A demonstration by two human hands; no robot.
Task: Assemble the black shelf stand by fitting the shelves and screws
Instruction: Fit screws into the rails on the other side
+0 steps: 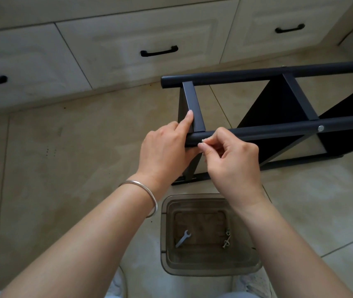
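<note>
The black shelf stand (pixel 278 80) lies on its side on the tiled floor, with two round tubes running left to right and flat crossbars between them. My left hand (pixel 167 147) grips the end of the near tube, with its index finger stretched up along the left crossbar (pixel 194 104). My right hand (pixel 231 160) pinches a small silver screw (pixel 201 141) against the near tube close to that end. Another screw head (pixel 321 128) sits in the same tube further right. Black shelf panels (pixel 274 104) stand between the tubes.
A clear plastic tub (pixel 205 198) stands on the floor just below my hands, holding a small wrench (pixel 183 238) and several loose screws (pixel 226 238). Cream drawers with black handles (pixel 159 51) run along the back. Pale floor tiles (pixel 74 147) lie to the left.
</note>
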